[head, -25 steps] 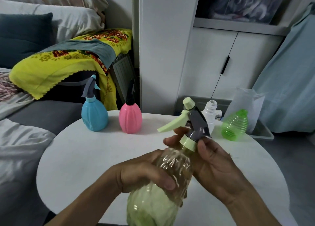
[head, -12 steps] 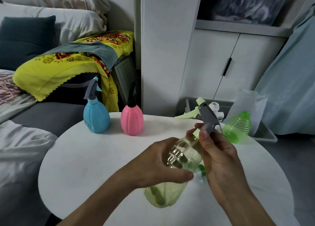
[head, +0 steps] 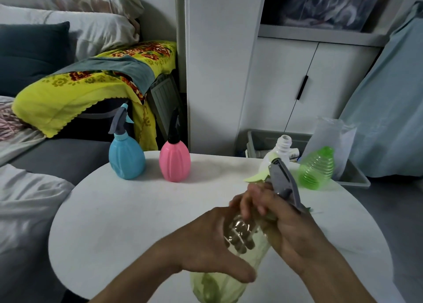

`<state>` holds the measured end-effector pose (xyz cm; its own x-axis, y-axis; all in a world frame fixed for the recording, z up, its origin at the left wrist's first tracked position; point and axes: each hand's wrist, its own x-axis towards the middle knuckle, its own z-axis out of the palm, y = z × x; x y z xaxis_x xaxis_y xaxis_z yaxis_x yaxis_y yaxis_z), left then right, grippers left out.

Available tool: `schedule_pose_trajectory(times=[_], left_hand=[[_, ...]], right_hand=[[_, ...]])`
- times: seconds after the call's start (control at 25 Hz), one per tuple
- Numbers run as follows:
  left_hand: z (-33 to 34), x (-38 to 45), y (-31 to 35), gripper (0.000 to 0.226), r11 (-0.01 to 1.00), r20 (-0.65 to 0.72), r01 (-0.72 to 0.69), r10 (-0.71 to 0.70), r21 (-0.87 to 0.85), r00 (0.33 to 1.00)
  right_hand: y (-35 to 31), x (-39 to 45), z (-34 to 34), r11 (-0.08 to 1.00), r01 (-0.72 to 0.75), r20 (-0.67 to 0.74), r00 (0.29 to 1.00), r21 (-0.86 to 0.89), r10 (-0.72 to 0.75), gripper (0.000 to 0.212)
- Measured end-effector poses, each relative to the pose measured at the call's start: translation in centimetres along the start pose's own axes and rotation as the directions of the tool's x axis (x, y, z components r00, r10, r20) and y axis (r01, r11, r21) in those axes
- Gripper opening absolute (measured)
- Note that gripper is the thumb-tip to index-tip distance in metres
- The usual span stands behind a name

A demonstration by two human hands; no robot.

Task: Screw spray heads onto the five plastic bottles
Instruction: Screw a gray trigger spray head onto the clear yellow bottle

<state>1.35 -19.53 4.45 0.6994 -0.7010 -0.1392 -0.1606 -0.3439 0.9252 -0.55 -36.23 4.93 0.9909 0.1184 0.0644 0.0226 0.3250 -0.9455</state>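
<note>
A clear yellow-green bottle (head: 219, 286) tilts over the round white table (head: 128, 215), its neck pointing away to the right. My left hand (head: 212, 247) wraps its body. My right hand (head: 286, 225) grips the neck and collar of the grey and pale-green spray head (head: 282, 179) on it. A blue bottle (head: 126, 159) and a pink bottle (head: 174, 163) stand at the back left, each with a spray head fitted. A white bottle (head: 282, 149) with a bare threaded neck and a bright green bottle (head: 317, 169) sit at the back right.
A grey bin (head: 258, 140) and a clear plastic bag (head: 329, 138) lie behind the table's right side. White cabinets (head: 286, 85) stand at the back. On the left is a bed with a yellow blanket (head: 68, 96) and pillows.
The bottle has tipped further down and to the right. My right hand has shifted around the spray head's collar, and the head now points away from me.
</note>
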Motion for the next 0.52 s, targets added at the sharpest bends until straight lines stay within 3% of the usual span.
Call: schedule_pose_trajectory(times=[0.16, 0.32, 0.52], left_hand=[[1.9, 0.5, 0.2, 0.039, 0.997, -0.145, -0.073, 0.075, 0.022, 0.987], [2.4, 0.9, 0.1, 0.038, 0.988, -0.258, -0.111, 0.136, 0.107, 0.956], [3.1, 1.0, 0.6, 0.050, 0.985, -0.305, -0.085, 0.128, 0.150, 0.944]], right_hand=[[0.2, 0.4, 0.5, 0.997, 0.076, -0.160, 0.984, -0.024, -0.078, 0.038], [0.0, 0.6, 0.5, 0.989, 0.115, -0.261, 0.956, -0.088, -0.134, 0.036], [0.3, 0.4, -0.3, 0.981, 0.154, -0.248, 0.952, -0.121, -0.180, 0.038]])
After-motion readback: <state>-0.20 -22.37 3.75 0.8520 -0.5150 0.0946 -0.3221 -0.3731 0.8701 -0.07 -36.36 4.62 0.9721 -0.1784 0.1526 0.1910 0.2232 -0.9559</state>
